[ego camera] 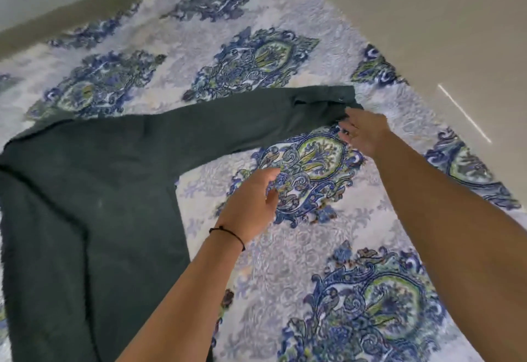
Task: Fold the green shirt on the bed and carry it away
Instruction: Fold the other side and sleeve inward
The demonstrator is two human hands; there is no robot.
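The dark green shirt [94, 190] lies spread flat on the left of the bed [299, 247], one long sleeve stretched out to the upper right. My right hand [363, 132] reaches to the buttoned cuff at the sleeve's end, fingertips touching its lower edge; whether it grips the cloth is unclear. My left hand [251, 205], with a black cord on the wrist, hovers open over the bedspread just right of the shirt's body and below the sleeve, holding nothing.
The bedspread is pale with blue and green paisley medallions. Its right edge runs diagonally beside a beige tiled floor [442, 34]. A wall with a dark skirting strip [85, 5] borders the far left side of the bed.
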